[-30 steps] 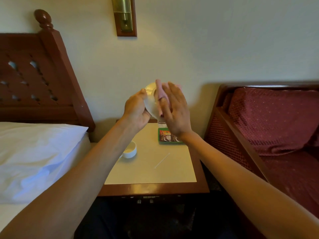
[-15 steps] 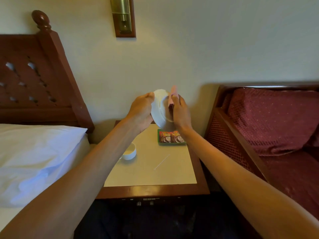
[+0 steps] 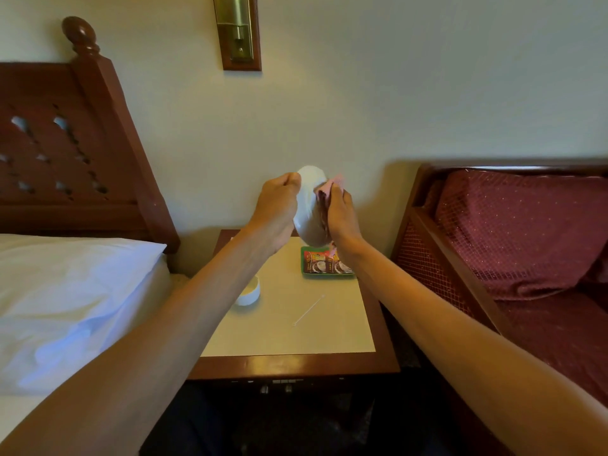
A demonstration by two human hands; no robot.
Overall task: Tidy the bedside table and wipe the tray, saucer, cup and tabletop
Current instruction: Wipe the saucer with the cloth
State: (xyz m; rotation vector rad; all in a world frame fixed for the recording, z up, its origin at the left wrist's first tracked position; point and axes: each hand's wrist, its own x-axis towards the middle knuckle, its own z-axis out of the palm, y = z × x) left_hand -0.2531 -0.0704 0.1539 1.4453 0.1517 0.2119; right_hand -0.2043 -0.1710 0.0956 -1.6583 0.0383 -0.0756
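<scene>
My left hand (image 3: 278, 205) grips the rim of a white saucer (image 3: 307, 205), held on edge in the air above the bedside table (image 3: 296, 324). My right hand (image 3: 340, 213) holds a pink cloth (image 3: 330, 187) bunched against the saucer's right face. On the tabletop a white cup (image 3: 250, 291) stands at the left, partly hidden by my left forearm. A small green tray (image 3: 325, 263) with coffee sachets lies at the back right. A thin white stirrer (image 3: 307, 310) lies loose near the middle.
A bed with a white pillow (image 3: 65, 301) and a wooden headboard (image 3: 75, 153) is on the left. A wooden chair with red cushions (image 3: 519, 232) stands close on the right. A brass wall fitting (image 3: 238, 31) hangs above the table.
My right hand went from flat with spread fingers to curled round the cloth, pressed to the saucer's face. The saucer has turned more upright in my left hand.
</scene>
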